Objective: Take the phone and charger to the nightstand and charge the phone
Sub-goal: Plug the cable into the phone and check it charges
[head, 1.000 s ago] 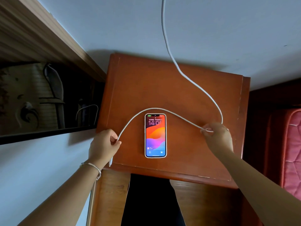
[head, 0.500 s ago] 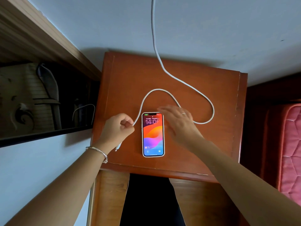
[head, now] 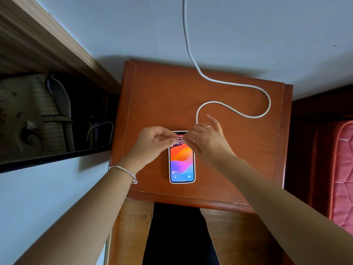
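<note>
A phone (head: pixel 181 163) with a lit orange and purple screen lies flat on the reddish wooden nightstand (head: pixel 152 96). A white charging cable (head: pixel 248 87) drops from the top of the view, snakes across the nightstand's right side and runs down to my hands. My left hand (head: pixel 152 142) and my right hand (head: pixel 206 142) meet above the phone's far end, and both pinch the cable's end between fingertips. The plug itself is hidden by my fingers. A ring is on my right hand and a bracelet on my left wrist.
A pale wall (head: pixel 248 35) rises behind the nightstand. On the left stands a dark glass-fronted cabinet (head: pixel 47 115) with a wooden frame. A red quilted mattress (head: pixel 343 169) edges the right side. A wooden floor and my dark clothing lie below the nightstand's front edge.
My hands have come together over the phone's far end, with the cable end carried there. My right hand, flat half a second ago, now pinches the cable. The cable loop has shifted right.
</note>
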`<action>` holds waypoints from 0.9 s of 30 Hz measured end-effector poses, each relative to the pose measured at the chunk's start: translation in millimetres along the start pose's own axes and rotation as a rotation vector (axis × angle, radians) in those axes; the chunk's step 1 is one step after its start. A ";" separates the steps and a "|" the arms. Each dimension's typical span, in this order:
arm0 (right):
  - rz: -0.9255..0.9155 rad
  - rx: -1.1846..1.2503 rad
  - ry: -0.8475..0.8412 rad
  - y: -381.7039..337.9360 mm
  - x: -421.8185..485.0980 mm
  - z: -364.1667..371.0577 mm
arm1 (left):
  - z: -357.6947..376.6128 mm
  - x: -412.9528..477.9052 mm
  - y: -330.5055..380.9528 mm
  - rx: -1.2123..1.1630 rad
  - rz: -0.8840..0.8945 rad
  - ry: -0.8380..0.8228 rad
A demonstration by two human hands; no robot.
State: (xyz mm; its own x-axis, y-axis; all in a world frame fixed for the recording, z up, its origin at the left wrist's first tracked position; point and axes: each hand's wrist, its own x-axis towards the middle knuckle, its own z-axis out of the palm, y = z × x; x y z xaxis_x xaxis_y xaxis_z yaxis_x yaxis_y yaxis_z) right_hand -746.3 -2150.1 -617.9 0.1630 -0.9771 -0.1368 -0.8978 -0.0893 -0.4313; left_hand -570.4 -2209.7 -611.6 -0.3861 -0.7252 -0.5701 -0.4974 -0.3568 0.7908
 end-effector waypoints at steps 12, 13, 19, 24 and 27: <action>0.838 0.757 0.053 30.4 -38.4 16.7 | -4.0 -7.9 -32.4 -0.149 -0.286 0.279; 0.885 0.816 0.074 31.1 -40.8 20.2 | -3.0 -9.0 -34.8 -0.171 -0.322 0.276; 0.940 0.954 0.063 25.9 -42.2 33.0 | 8.7 -14.1 -38.7 -0.288 -0.509 0.218; 0.971 0.951 -0.043 15.0 -28.1 41.2 | 18.7 -14.5 -36.9 -0.334 -0.548 0.178; 1.037 1.010 -0.045 13.9 -25.0 44.0 | 24.0 -14.6 -38.9 -0.340 -0.560 0.176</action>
State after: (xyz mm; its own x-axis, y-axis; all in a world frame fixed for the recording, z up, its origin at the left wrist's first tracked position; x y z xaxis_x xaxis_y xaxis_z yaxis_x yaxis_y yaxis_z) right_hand -744.9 -2118.4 -659.7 -0.3392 -0.5080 -0.7917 0.0453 0.8318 -0.5532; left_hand -564.1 -2171.1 -639.4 0.0059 -0.4517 -0.8921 -0.3025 -0.8511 0.4290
